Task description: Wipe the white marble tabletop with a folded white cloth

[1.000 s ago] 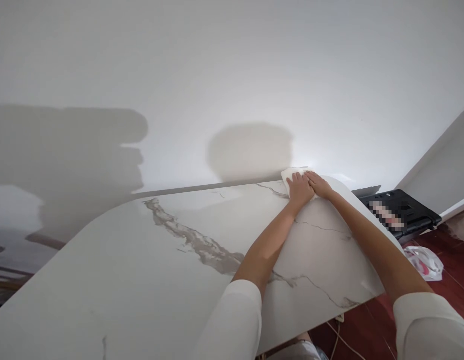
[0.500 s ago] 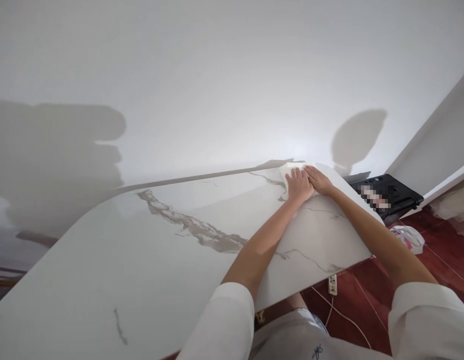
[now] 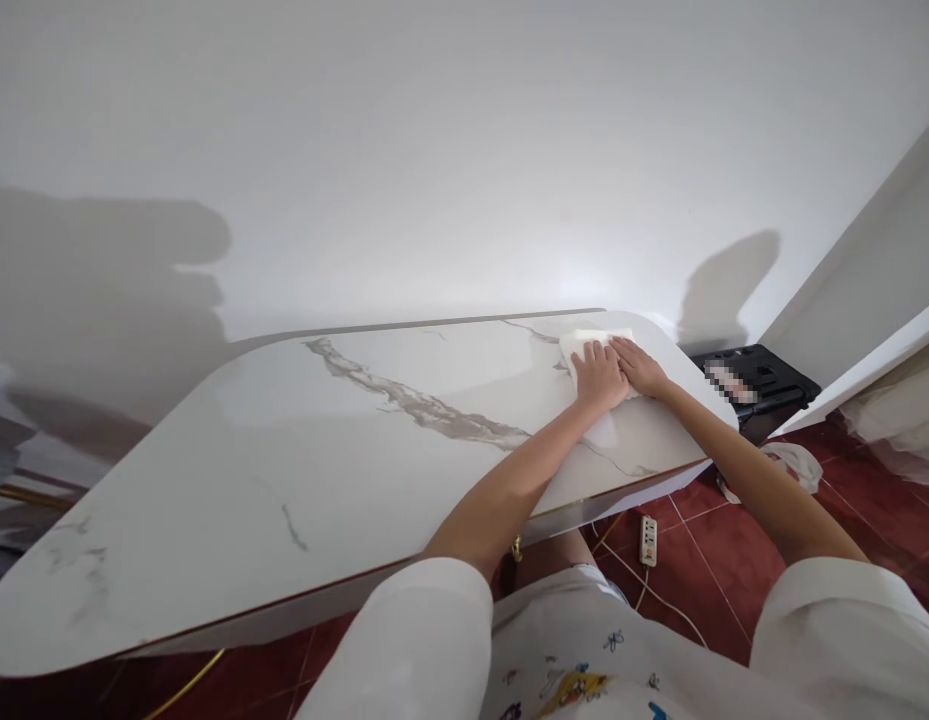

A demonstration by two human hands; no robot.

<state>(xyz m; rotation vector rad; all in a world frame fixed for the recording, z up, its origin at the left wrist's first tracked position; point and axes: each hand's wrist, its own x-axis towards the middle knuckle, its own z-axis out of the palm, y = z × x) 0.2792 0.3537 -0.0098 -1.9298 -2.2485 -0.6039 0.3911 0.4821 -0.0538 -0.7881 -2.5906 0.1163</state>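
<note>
A white cloth [image 3: 600, 337], perhaps a paper towel, lies folded on a white tabletop [image 3: 306, 470] with grey-brown marble veins. My left hand [image 3: 600, 372] holds it down with bent, slightly spread fingers. Close against it, my right hand [image 3: 638, 368] also grips the cloth, its fingers together and reaching over the left thumb side. Both hands are near the far right rounded corner. Palms and the underside of the cloth are hidden.
The table's far edge runs along a white wall [image 3: 434, 180]. Beyond its right end are a black case [image 3: 783, 380] and a plastic bag [image 3: 798, 465]. A power strip [image 3: 648, 541] with a white cord lies on the red tiled floor [image 3: 704, 560].
The view has shifted, showing more of the table's near edge and my printed shirt. Both hands and the cloth have moved slightly away from the table's far edge, towards me.
</note>
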